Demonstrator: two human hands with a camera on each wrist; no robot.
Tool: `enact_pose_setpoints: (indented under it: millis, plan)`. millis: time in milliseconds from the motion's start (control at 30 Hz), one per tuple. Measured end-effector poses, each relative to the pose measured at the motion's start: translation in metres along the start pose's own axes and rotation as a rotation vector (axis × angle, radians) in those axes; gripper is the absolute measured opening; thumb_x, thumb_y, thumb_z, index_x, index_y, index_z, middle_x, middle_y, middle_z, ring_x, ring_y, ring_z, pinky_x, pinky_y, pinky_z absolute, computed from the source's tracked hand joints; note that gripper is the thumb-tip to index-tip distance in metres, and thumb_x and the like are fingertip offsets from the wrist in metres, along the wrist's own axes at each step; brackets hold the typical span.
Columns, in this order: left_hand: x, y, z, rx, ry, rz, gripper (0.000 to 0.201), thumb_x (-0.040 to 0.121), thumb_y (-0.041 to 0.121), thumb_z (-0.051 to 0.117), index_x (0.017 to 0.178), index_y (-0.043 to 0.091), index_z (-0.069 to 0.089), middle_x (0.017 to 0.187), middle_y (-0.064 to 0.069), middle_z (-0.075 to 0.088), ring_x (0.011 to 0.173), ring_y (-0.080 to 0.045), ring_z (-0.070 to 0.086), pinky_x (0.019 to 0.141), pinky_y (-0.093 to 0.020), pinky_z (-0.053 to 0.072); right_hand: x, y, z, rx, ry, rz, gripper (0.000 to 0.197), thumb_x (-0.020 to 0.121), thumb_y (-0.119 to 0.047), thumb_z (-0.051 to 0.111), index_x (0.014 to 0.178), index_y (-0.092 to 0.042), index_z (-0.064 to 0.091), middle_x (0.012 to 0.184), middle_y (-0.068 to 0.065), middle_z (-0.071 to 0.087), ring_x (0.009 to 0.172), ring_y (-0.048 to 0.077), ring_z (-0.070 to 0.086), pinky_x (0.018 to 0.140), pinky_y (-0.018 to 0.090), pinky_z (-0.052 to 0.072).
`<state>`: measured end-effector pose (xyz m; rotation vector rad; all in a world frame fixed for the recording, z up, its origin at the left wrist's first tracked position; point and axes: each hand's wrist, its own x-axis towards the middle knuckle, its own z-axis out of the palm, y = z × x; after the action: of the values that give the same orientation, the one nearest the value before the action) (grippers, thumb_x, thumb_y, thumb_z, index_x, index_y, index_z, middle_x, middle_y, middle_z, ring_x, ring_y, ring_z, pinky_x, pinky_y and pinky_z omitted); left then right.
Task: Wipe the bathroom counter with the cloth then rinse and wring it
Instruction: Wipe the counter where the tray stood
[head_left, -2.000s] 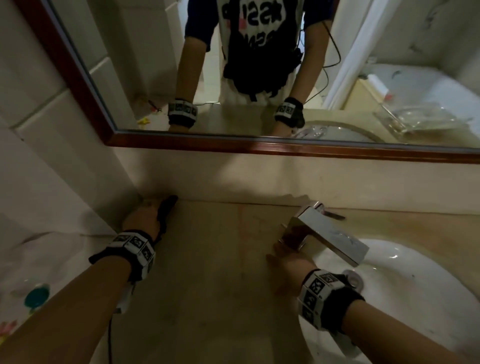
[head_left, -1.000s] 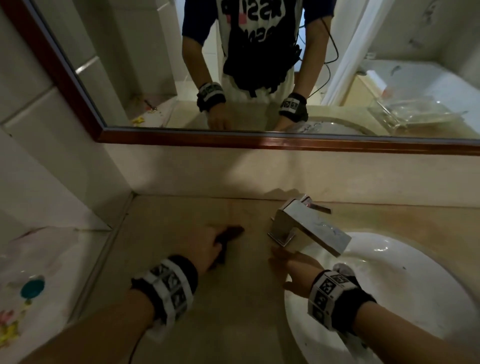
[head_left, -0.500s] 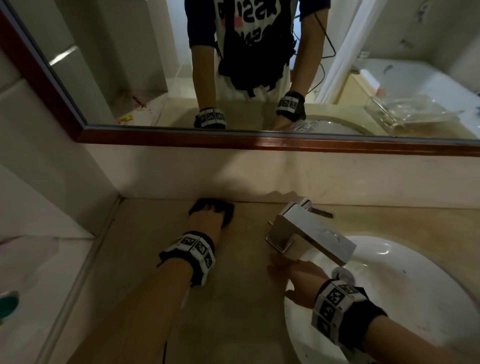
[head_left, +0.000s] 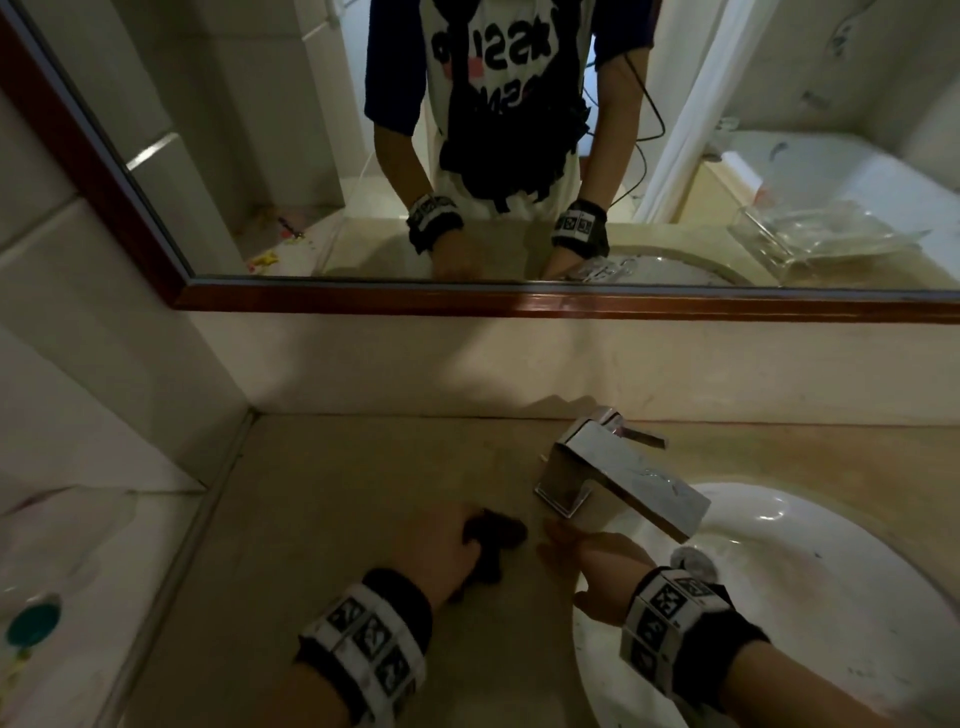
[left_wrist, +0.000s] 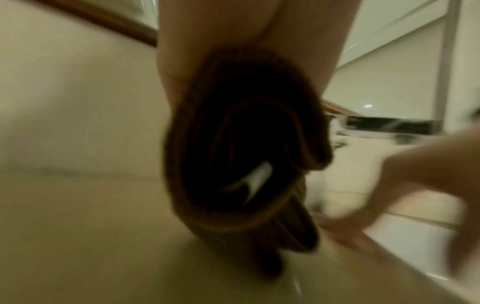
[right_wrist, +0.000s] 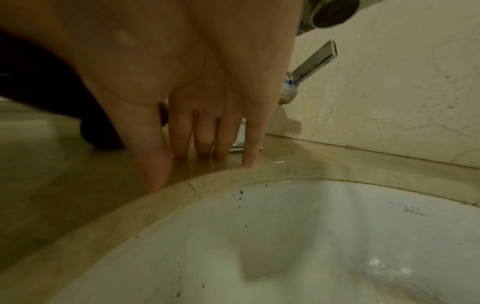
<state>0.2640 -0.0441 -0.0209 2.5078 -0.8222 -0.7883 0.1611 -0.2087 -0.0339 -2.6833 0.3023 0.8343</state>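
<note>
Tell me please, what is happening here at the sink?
A person is wiping the bathroom counter. The left hand holds a dark cloth bunched against the counter, just left of the chrome faucet. The right hand rests with straight fingers on the wet counter at the rim of the white sink, below the faucet. No water is seen running, so rinsing and wringing are not yet done.
</note>
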Motion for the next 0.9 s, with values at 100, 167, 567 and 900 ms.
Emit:
enact_pose_setpoints:
  millis: [100,167,567,900]
  plan:
    - [0.038,0.0,-0.027,-0.056,0.198,0.012,0.041,0.094,0.008,0.045,0.132,0.022,0.052,0.126,-0.009,0.061,0.1,-0.023,0.063,0.082,-0.028,0.052,0.002,0.001,0.0,0.017,-0.008,0.017,0.056,0.099,-0.028,0.036,0.151,-0.024,0.013,0.155,0.004,0.026,0.14,0.024,0.031,0.117,0.032,0.027]
    - [0.07,-0.009,-0.035,0.079,0.204,0.038,0.046,0.094,0.008,0.044,0.139,0.019,0.044,0.143,-0.01,0.046,0.119,-0.024,0.053,0.098,-0.032,0.046,0.003,0.002,-0.001,0.02,-0.019,0.024,0.056,0.1,-0.027,0.035,0.151,-0.023,0.013,0.155,0.004,0.026,0.14,0.024,0.031,0.117,0.032,0.026]
    - [0.072,-0.018,0.021,0.523,-0.042,0.04,0.067,0.097,0.011,0.039,0.151,0.021,0.0,0.16,-0.006,-0.012,0.148,-0.025,-0.012,0.12,-0.04,0.004,0.003,0.002,-0.005,0.047,-0.059,0.064,0.055,0.099,-0.029,0.037,0.15,-0.025,0.015,0.147,0.01,0.037,0.133,0.027,0.039,0.112,0.033,0.032]
    - [-0.001,0.001,0.024,-0.302,0.01,-0.024,0.054,0.096,0.03,0.046,0.146,0.031,0.026,0.149,0.003,0.037,0.135,-0.021,0.04,0.109,-0.027,0.032,0.005,-0.033,-0.003,0.168,0.265,0.146,0.03,0.096,-0.021,0.039,0.108,-0.014,0.066,0.109,0.007,0.066,0.098,0.025,0.062,0.076,0.031,0.048]
